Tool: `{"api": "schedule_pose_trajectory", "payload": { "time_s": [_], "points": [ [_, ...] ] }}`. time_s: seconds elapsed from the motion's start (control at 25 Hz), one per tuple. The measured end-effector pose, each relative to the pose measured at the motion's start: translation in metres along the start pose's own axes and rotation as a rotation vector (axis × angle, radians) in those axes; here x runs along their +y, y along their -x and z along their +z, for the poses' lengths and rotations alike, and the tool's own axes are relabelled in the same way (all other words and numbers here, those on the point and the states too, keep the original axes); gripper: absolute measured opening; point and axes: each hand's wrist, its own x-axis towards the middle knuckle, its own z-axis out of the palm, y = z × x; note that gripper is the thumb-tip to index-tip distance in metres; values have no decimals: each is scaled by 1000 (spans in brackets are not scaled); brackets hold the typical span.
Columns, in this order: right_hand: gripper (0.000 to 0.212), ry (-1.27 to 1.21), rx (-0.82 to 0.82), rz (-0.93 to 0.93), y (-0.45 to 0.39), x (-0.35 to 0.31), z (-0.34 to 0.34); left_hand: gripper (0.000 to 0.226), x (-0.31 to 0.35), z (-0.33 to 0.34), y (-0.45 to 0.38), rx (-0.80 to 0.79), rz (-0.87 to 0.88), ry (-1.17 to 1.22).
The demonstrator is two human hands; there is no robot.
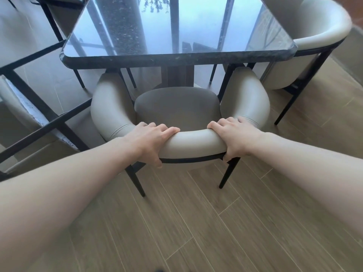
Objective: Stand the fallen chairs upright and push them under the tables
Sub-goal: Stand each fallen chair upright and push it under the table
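A beige padded chair (193, 142) with a curved backrest and black legs stands upright in front of me, facing a dark glossy table (176, 55). Its armrest tips reach under the table's near edge; the seat is mostly outside it. My left hand (151, 140) grips the left part of the backrest, fingers over the top and thumb behind. My right hand (235, 138) grips the right part the same way. To the left, another chair (29, 107) lies on its side with its black frame and underside showing.
A third beige chair (318, 32) stands upright at the table's right side. Legs of another chair show behind the table at the upper left. The floor is wood-look planks, open behind me and to the right.
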Motion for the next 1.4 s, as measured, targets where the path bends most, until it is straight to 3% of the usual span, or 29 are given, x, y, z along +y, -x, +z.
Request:
{"api": "schedule_pose_trajectory", "payload": {
  "time_s": [0.08,0.16,0.28,0.4,0.6,0.92,1.4],
  "points": [
    [94,-152,-26,23,8,-15,-13,106,7,-9,9,-30,-29,154],
    [94,-445,30,8,22,-29,-36,99,12,-29,27,0,-59,460],
    [77,-863,267,-3,51,-51,-69,82,21,-61,63,207,-90,938],
    [62,-1110,463,8,85,-74,-101,69,30,-92,106,399,-163,1181],
    [44,-1396,556,-49,133,-101,-156,60,47,-132,173,628,-308,1590],
    [45,-1482,538,-199,206,-135,-224,57,58,-166,281,902,-421,1677],
    [43,-1513,488,-284,246,-224,-297,74,14,-190,404,1053,-533,1664]
  ]
}}
